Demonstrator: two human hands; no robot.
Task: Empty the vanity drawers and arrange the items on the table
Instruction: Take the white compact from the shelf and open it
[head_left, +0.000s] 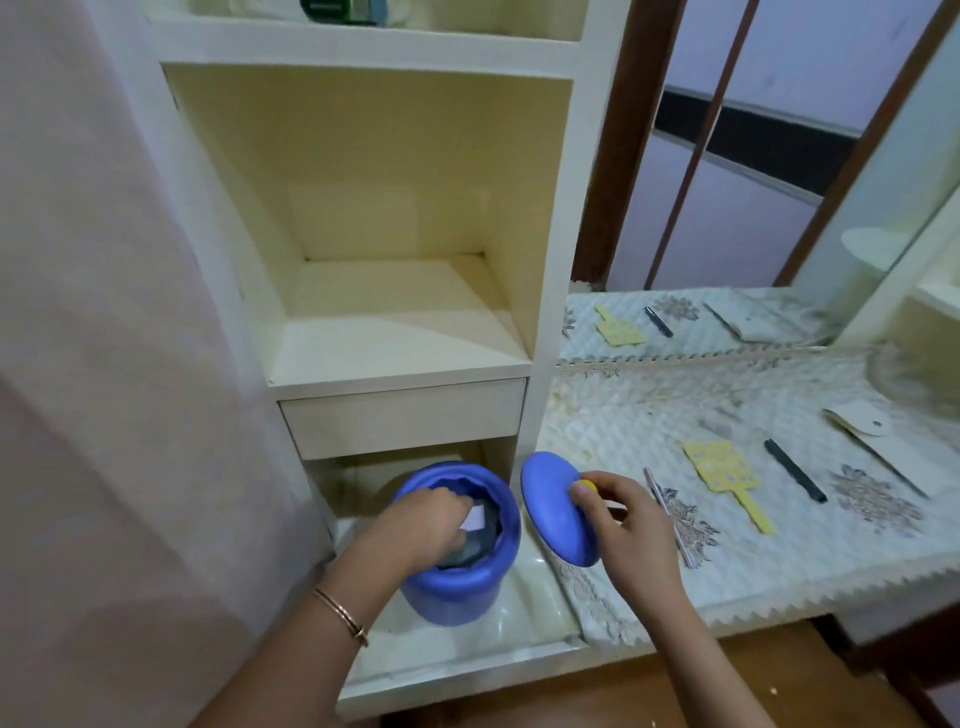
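A blue round tub (457, 587) stands in the pulled-out lower drawer (519, 660) of the cream vanity. My left hand (421, 525) reaches into the tub's mouth, fingers closed on a small white paper (474, 518) among dark contents. My right hand (618, 514) holds the tub's blue lid (550, 504) by its yellow knob (587, 487), tilted up between the tub and the table. On the quilted table cover (649, 415) lie a yellow hand-shaped card (719, 467), a black stick (795, 470) and a thin pinkish stick (667, 514).
A shut upper drawer (405, 415) sits above the open one, beneath a bare cubby (395, 312). A white card with a thin rod (857, 423) lies at the table's right. The mirror (727, 182) reflects the table items. A pale curtain (104, 364) hangs at the left.
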